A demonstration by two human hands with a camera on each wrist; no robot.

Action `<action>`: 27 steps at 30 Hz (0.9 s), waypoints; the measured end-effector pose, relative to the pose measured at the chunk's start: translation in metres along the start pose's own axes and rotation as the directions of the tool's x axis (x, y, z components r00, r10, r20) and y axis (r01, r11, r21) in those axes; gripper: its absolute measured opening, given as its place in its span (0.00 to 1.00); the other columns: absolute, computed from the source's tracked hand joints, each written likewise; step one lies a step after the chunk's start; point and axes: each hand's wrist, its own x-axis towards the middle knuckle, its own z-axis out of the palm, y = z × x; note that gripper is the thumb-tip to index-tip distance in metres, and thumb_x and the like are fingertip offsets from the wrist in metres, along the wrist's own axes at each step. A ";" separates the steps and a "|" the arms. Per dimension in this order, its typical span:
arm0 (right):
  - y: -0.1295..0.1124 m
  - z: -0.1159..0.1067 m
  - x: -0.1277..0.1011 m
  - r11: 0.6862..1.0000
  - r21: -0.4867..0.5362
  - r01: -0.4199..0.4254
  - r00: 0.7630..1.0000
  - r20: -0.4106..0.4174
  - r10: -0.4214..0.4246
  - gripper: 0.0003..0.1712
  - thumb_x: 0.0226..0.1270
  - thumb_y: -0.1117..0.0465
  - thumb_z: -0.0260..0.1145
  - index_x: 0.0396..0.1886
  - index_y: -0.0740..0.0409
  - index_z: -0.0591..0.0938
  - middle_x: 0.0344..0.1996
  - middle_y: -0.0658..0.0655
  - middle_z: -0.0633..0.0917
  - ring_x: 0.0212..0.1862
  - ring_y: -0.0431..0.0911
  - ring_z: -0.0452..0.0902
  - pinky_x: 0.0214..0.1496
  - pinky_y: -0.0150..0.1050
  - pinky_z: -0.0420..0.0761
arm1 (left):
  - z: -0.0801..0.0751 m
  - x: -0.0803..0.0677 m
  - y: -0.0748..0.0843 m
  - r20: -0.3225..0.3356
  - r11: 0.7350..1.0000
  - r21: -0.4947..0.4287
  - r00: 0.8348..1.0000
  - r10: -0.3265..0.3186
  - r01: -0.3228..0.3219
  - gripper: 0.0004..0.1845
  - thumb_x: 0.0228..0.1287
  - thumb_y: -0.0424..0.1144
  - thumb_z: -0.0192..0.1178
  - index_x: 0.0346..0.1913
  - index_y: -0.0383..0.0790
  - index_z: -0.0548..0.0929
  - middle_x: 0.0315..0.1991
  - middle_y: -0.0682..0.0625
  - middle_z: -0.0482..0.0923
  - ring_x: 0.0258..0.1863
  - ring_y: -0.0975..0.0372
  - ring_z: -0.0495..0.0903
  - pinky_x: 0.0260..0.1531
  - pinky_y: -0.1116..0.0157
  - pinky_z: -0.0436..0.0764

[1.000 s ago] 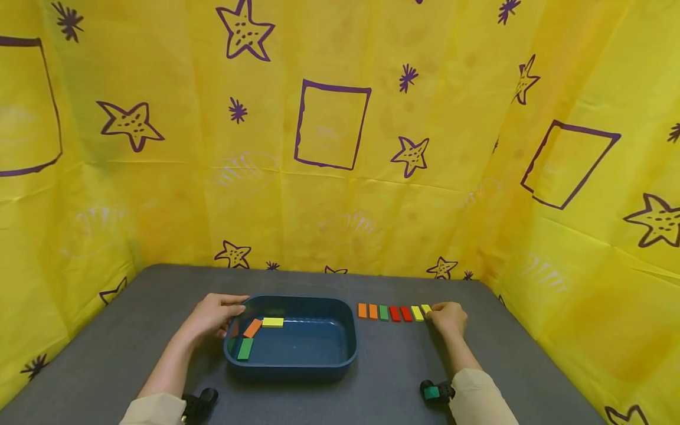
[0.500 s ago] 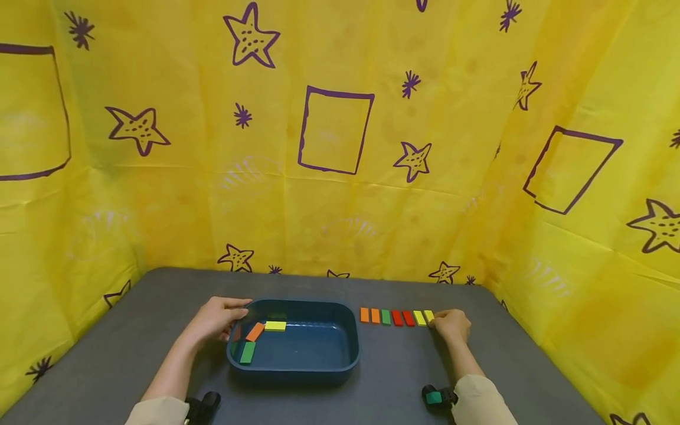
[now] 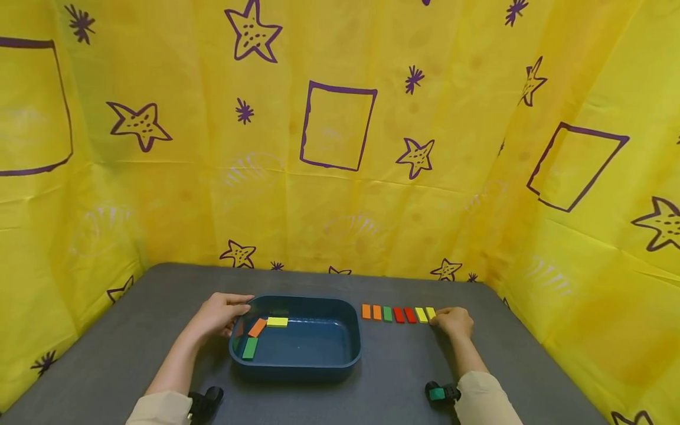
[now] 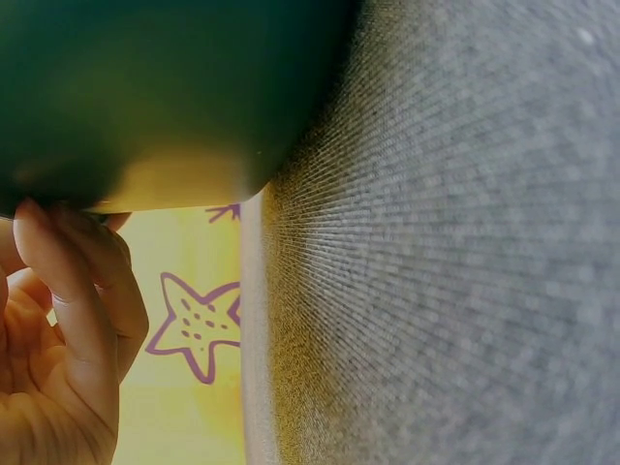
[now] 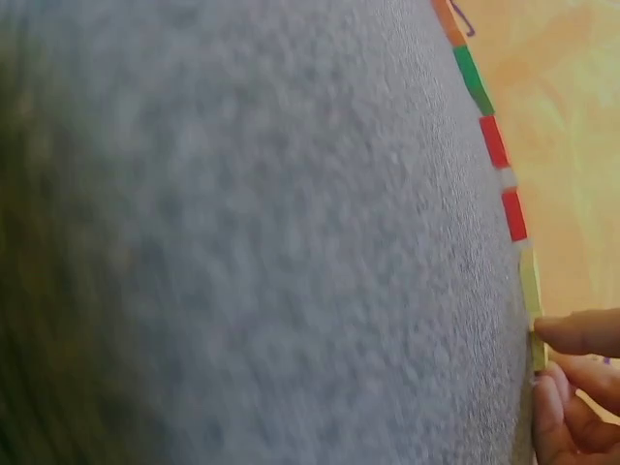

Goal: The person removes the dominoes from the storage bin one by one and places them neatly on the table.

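My left hand (image 3: 215, 316) grips the left end of a dark blue rectangular bin (image 3: 297, 372), thumb at the rim and fingers outside the wall. In the left wrist view the fingertips (image 4: 39, 232) press against the bin's side. Inside the bin lie a yellow block (image 3: 277, 322), an orange block (image 3: 257, 327) and a green block (image 3: 250, 348), all flat and domino-shaped. My right hand (image 3: 454, 323) pinches the near end of the last yellow block (image 3: 431, 312) in a row to the bin's right. The right wrist view shows this yellow block (image 5: 539, 351) between finger and thumb.
Leftward from the pinched block, the spaced row holds another yellow block (image 3: 421, 315), two red blocks (image 3: 409, 315), a green block (image 3: 387, 314) and two orange blocks (image 3: 376, 312). The grey tabletop (image 3: 393, 360) meets a yellow patterned curtain (image 3: 340, 236) at the back.
The right hand has drawn slightly nearer, and more of the last yellow block shows past its fingertips. The left hand keeps its grip on the bin. The head view has shifted slightly.
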 end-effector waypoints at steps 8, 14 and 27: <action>-0.001 -0.003 0.002 1.000 0.017 -0.019 1.000 0.005 0.019 0.24 0.42 0.59 0.72 0.43 0.63 0.88 0.49 0.69 0.85 0.55 0.72 0.74 0.56 0.56 0.74 | -0.001 0.000 0.001 -0.012 1.000 0.001 1.000 0.005 -0.005 0.24 0.71 0.38 0.55 0.67 0.35 0.74 0.14 0.54 0.60 0.12 0.64 0.62 0.18 0.69 0.73; 0.000 -0.003 -0.001 0.991 0.076 -0.106 0.994 -0.023 0.108 0.20 0.37 0.61 0.71 0.36 0.62 0.90 0.21 0.56 0.85 0.42 0.62 0.77 0.33 0.36 0.72 | 0.001 0.001 -0.001 -0.019 1.000 0.005 1.000 0.002 -0.002 0.23 0.71 0.38 0.56 0.67 0.35 0.75 0.14 0.54 0.61 0.12 0.63 0.63 0.18 0.69 0.74; -0.029 -0.004 -0.004 0.977 0.188 -0.105 0.989 -0.086 0.122 0.23 0.55 0.58 0.62 0.50 0.62 0.86 0.56 0.69 0.82 0.60 0.72 0.70 0.61 0.59 0.72 | 0.001 0.003 0.000 -0.015 1.000 -0.005 1.000 0.001 -0.001 0.24 0.71 0.37 0.56 0.67 0.35 0.75 0.14 0.54 0.61 0.12 0.64 0.64 0.17 0.69 0.73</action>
